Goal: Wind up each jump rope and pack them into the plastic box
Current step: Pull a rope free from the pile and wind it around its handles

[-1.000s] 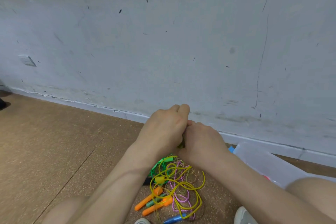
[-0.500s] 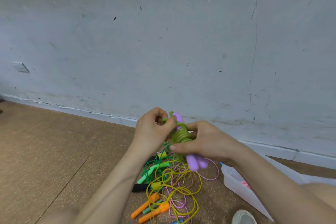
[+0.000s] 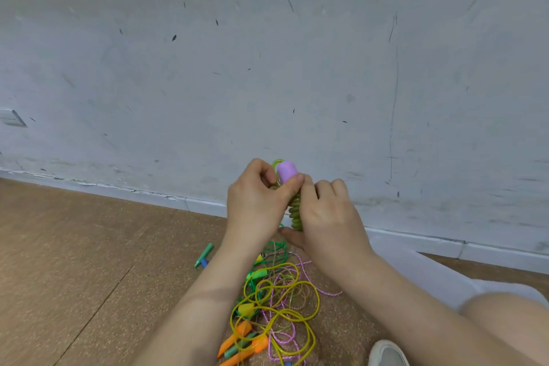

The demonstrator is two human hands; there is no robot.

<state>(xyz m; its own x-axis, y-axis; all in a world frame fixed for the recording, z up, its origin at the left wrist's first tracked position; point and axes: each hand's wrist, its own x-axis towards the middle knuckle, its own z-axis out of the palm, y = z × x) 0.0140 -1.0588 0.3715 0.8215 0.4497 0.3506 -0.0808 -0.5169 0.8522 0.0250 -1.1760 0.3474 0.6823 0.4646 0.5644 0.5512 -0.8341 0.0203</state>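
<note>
While it is held up in front of the wall, the green rope (image 3: 296,215) sits wound tight round its purple handle (image 3: 287,171). Left hand (image 3: 255,202) pinches the handle; right hand (image 3: 326,217) grips the coils. Light, springy, probably prone to unwinding: clamp across the coils. Plastic box (image 3: 421,273) lies to the right.

Your left hand (image 3: 255,202) pinches the purple handle (image 3: 286,171) at the top of the wound green jump rope (image 3: 295,214). Your right hand (image 3: 326,217) grips the coil. Both are up above the loose rope pile (image 3: 276,300). The translucent plastic box (image 3: 430,276) sits right of the pile, a lone green handle (image 3: 204,254) left of it. Orange handles (image 3: 237,345) lie at its near edge.
</note>
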